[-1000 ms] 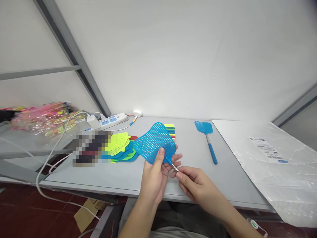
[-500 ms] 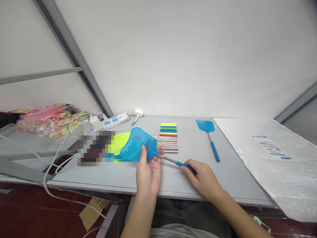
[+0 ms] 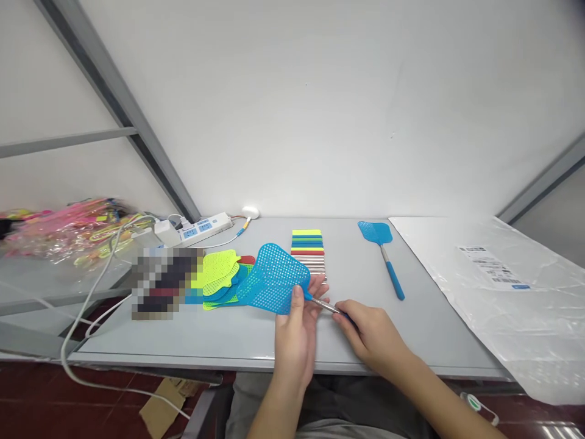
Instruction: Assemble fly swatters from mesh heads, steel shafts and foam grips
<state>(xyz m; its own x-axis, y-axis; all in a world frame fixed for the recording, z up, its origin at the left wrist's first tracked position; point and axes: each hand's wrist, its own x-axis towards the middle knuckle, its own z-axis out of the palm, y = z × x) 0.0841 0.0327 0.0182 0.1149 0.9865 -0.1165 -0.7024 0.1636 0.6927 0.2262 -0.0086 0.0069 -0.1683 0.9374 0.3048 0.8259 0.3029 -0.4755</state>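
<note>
Loose heads (image 3: 219, 268) at your left hand's (image 3: 295, 320) 10 o'clock. That hand pinches the blue head (image 3: 274, 277) at 11, rod (image 3: 325, 305) attached. Your right hand (image 3: 372, 332) wraps the grip (image 3: 351, 318); looks like seating, next calls for straight push. Other swatter (image 3: 392, 279): right hand's 12 o'clock.

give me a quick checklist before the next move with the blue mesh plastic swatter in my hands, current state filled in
1. Left hand holding the blue perforated plastic head: ok, thumb on top.
2. Right hand on the blue cylindrical handle: ok, closed around it.
3. Thin silver metal rod meeting the head: ok, no gap visible.
4. Rod seated firmly in the handle: cannot tell, right hand hides much of it.
5. Held head clear of the mixed-colour perforated pile: cannot tell, they overlap in view.
6. Second blue swatter clear of both hands: ok, lying apart to the right.
</note>
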